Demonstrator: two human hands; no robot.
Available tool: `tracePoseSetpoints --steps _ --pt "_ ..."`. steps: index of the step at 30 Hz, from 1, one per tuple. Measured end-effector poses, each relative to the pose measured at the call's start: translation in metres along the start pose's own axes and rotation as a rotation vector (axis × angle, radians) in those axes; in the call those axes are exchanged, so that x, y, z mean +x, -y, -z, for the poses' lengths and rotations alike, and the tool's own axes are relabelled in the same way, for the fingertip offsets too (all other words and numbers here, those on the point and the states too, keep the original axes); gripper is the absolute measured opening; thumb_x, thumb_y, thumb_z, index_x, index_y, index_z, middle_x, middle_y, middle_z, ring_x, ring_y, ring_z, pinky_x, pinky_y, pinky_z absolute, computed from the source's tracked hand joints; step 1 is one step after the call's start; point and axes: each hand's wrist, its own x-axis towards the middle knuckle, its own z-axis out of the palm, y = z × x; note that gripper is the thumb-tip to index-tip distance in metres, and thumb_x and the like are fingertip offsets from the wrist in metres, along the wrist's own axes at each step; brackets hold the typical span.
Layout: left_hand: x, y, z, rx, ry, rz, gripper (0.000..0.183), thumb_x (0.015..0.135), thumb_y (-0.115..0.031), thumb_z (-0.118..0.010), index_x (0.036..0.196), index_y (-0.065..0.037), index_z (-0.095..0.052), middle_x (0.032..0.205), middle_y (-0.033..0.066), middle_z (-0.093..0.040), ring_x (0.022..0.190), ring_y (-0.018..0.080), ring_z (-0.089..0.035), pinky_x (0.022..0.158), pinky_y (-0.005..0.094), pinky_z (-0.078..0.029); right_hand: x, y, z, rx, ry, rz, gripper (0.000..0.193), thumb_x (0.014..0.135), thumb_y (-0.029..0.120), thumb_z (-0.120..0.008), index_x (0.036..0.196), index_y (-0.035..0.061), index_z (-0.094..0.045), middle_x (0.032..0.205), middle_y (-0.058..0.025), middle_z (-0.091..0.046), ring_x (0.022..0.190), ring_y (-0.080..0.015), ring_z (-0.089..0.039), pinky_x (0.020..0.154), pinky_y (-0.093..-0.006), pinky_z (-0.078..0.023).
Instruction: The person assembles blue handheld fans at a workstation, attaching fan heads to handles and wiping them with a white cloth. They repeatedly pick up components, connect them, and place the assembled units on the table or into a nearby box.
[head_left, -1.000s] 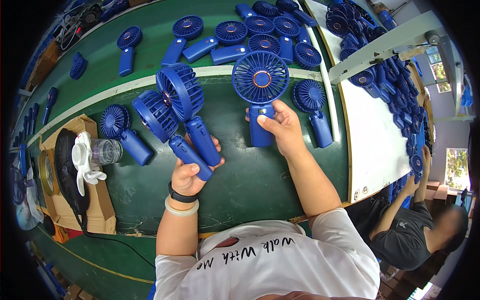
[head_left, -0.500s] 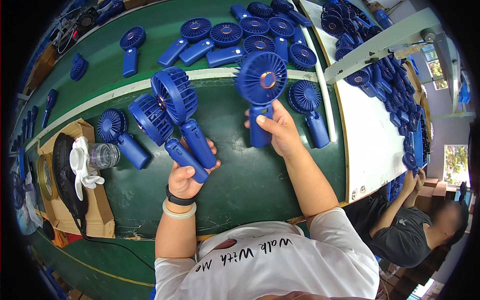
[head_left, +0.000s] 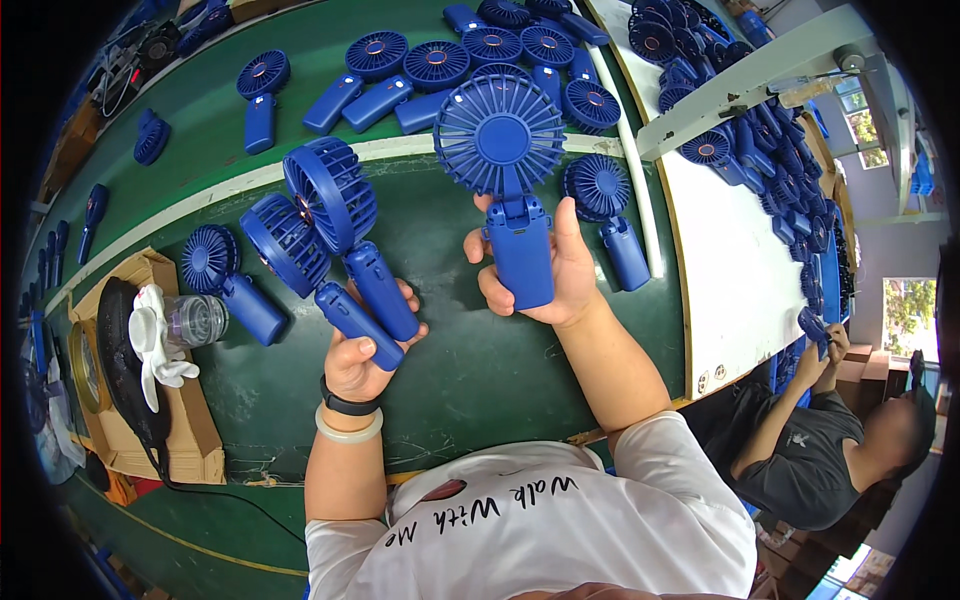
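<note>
My left hand [head_left: 352,368] is closed around the handles of two blue handheld fans, one fan [head_left: 384,288] to the right of the other fan [head_left: 350,318]. Their round caged heads lean against each other. In my right hand [head_left: 568,285] a third blue handheld fan [head_left: 522,262] stands head-up, its slatted back and hinge side facing me. The fingers lie behind and along its handle, with the thumb raised off it. A single fan [head_left: 252,305] lies on the green table left of my left hand, and another fan [head_left: 624,252] lies right of my right hand.
Several blue fans [head_left: 438,66] lie along the far green strip [head_left: 200,150]. At left, a cardboard tray [head_left: 205,430] holds a clear jar [head_left: 198,320] and a white glove-like item [head_left: 150,340]. A grey metal arm [head_left: 760,85] crosses the white board [head_left: 735,290]; a co-worker [head_left: 800,450] handles fans at right.
My right hand has turned its fan over, from the front with its copper-coloured centre to the plain back, and the thumb has come off the handle. My left hand keeps its two fans.
</note>
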Motion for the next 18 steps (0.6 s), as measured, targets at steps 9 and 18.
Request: tracePoseSetpoints --steps 9,18 --pt "-0.001 0.0 0.0 -0.002 -0.008 0.01 0.076 0.067 -0.016 -0.07 0.135 -0.016 -0.036 0.12 0.0111 -0.045 0.109 0.0253 -0.046 0.084 0.0405 -0.045 0.003 0.0 0.004 0.026 -0.125 -0.034 0.075 0.088 0.068 -0.024 0.141 0.0154 -0.027 0.111 -0.0149 -0.046 0.067 -0.022 -0.05 0.055 -0.0337 -0.042" --pt "0.0 0.0 0.0 -0.002 0.005 0.013 0.076 0.067 -0.016 -0.07 0.135 -0.017 -0.036 0.119 0.0104 -0.045 0.109 0.0249 -0.045 0.084 0.0398 -0.045 0.005 0.009 0.036 -0.165 -0.174 -0.02 0.075 0.089 0.066 -0.018 0.133 0.0083 -0.035 0.096 -0.0147 -0.053 0.06 -0.0243 -0.052 0.053 -0.0343 -0.043"
